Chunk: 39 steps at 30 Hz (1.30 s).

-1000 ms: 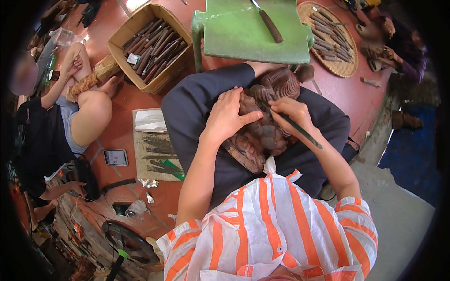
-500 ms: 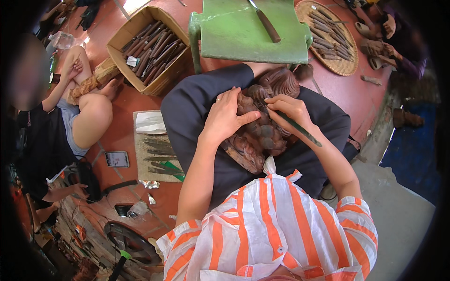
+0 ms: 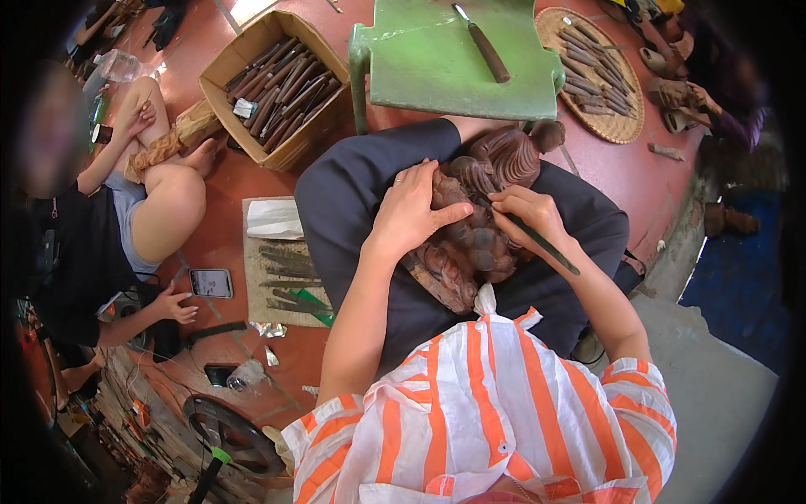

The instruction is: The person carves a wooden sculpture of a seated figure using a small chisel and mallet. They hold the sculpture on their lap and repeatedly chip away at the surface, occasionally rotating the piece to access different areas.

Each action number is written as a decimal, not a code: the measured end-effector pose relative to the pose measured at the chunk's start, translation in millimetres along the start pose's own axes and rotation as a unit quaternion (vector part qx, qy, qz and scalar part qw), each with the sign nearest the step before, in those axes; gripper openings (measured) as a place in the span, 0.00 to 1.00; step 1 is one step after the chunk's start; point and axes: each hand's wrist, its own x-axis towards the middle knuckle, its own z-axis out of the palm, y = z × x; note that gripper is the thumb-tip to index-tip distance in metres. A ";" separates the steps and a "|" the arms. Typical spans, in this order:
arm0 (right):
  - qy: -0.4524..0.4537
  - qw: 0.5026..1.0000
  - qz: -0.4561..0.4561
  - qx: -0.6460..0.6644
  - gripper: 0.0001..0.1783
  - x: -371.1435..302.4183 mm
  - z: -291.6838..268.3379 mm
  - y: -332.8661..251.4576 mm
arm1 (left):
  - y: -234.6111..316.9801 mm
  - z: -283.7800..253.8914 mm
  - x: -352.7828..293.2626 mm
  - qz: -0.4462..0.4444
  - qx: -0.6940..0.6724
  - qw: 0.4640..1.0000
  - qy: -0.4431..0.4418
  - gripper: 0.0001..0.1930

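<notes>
A dark brown wood carving (image 3: 460, 262), with rounded and ridged shapes, rests in my lap across my crossed legs. My left hand (image 3: 411, 208) grips its left side, the thumb reaching over the top and the fingers stretched along the edge. In my right hand (image 3: 534, 215) is a thin, flat, dark file (image 3: 549, 250), pinched near its front end. Its tail runs back over my right wrist. The file's tip meets the upper middle of the carving, and my fingers hide the exact contact.
Ahead stands a green plastic stool (image 3: 462, 50) bearing a wood-handled knife (image 3: 489, 52). A cardboard box (image 3: 220, 84) of chisels lies to its left, a woven tray (image 3: 634, 126) of tools to its right. Files (image 3: 290, 265) lie on a board at left, near a phone (image 3: 211, 284) and a seated person (image 3: 164, 202).
My right hand and the file have shifted slightly over the carving. My left hand keeps its hold. At left, the other person's lower hand has moved toward the phone, fingers spread.
</notes>
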 end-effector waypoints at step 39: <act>0.001 1.000 0.013 0.019 0.05 25.0 5.6 -12.5 | -10.6 10.0 -4.3 0.004 -0.005 0.998 0.057 0.39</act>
